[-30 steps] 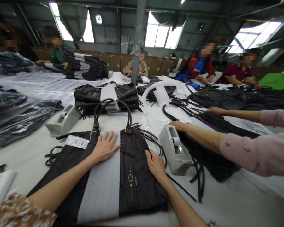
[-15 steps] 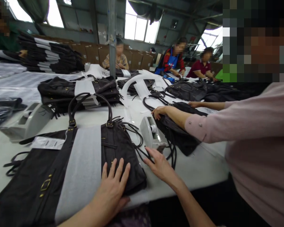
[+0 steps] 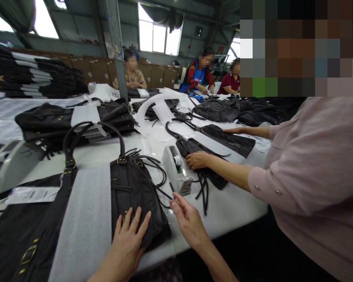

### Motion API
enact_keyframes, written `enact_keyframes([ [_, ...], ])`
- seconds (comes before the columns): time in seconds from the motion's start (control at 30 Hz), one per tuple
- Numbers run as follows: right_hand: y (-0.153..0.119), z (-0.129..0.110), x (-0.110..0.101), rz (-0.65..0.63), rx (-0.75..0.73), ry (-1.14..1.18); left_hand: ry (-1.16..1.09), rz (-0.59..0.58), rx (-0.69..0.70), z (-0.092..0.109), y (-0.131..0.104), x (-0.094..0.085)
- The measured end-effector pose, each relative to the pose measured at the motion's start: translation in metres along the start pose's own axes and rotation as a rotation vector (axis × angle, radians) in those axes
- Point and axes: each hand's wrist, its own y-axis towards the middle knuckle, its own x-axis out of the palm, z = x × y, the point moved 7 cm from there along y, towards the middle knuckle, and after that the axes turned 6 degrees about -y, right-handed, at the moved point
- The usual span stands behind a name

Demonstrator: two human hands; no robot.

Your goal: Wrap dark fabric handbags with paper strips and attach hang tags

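Note:
A dark handbag (image 3: 147, 196) with two upright handles lies in front of me, a white paper band (image 3: 85, 203) around its middle. My left hand (image 3: 126, 239) rests flat on the bag's right part, fingers spread. Just off the bag's right side, my right hand (image 3: 191, 221) has thumb and forefinger pinched at a thin dark cord (image 3: 162, 192) that trails from the bag. A white label (image 3: 33, 194) lies over the bag's left part. Close beyond my right hand is a grey tape dispenser (image 3: 178, 172).
On the right a co-worker in a pink top (image 3: 306, 168) has both hands on another banded bag (image 3: 238, 139). A second dispenser (image 3: 13, 164) stands left, near stacked bags (image 3: 44, 121). A metal post (image 3: 116, 51) rises behind; other people work at the far side.
The view has turned slightly right. My right hand's fingers have drawn together at the cord. The co-worker's bag now lies flatter, its white band showing. My left hand stays on the bag.

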Motion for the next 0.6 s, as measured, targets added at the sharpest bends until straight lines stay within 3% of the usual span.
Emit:
enact_keyframes([
  [0.1, 0.015, -0.036, 0.017, 0.014, -0.188, -0.145, 0.046, -0.001, 0.038, 0.008, 0.002, 0.003],
  [0.17, 0.022, -0.068, 0.035, -0.018, -0.373, -0.252, 0.022, -0.011, 0.035, 0.013, 0.002, -0.005],
  [0.23, 0.028, -0.091, 0.055, -0.105, -0.515, -0.330, -0.041, -0.015, 0.048, 0.016, 0.002, -0.022],
  [0.3, 0.037, -0.093, 0.075, -0.190, -0.569, -0.442, -0.117, 0.010, 0.043, 0.006, 0.001, -0.050],
  [0.37, 0.051, -0.075, 0.093, -0.241, -0.547, -0.607, -0.149, 0.104, -0.065, -0.030, -0.004, -0.085],
  [0.43, 0.068, -0.045, 0.110, -0.288, -0.500, -0.752, -0.101, 0.274, -0.308, -0.092, -0.025, -0.126],
  [0.5, 0.081, -0.022, 0.122, -0.289, -0.535, -0.806, -0.020, 0.423, -0.577, -0.160, -0.063, -0.162],
  [0.57, 0.089, -0.006, 0.129, -0.277, -0.555, -0.841, 0.008, 0.453, -0.811, -0.219, -0.108, -0.180],
  [0.6, 0.091, -0.003, 0.130, -0.269, -0.563, -0.852, -0.028, 0.421, -0.914, -0.243, -0.127, -0.181],
])
